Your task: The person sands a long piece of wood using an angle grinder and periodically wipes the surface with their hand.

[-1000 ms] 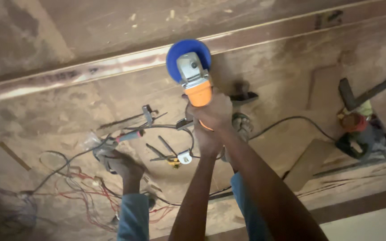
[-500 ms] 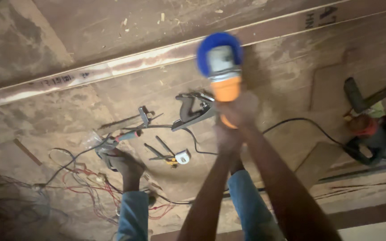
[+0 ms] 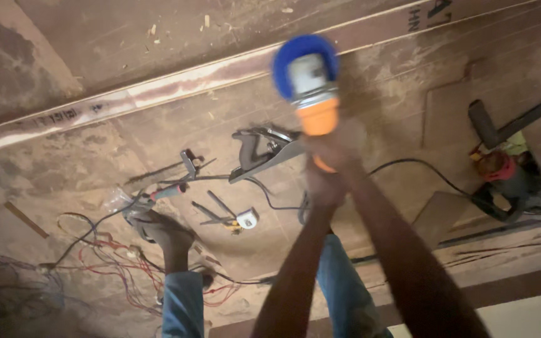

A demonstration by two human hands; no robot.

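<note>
Both arms are stretched straight out from the bottom edge toward 12 o'clock, running close together. The right hand is clenched around the orange body of an angle grinder, right behind the grey gear head. The left hand sits just below it at 6 o'clock, wrapped around the tail end of the same tool, though that part's blurry so I'm only fairly sure of the grip. The blue disc guard points up at 12 o'clock, over the long wooden plank. At 9 o'clock from the hands a hand plane lies on the floor, with a tape measure below it. The grinder's rear end is hidden by the fingers.
</note>
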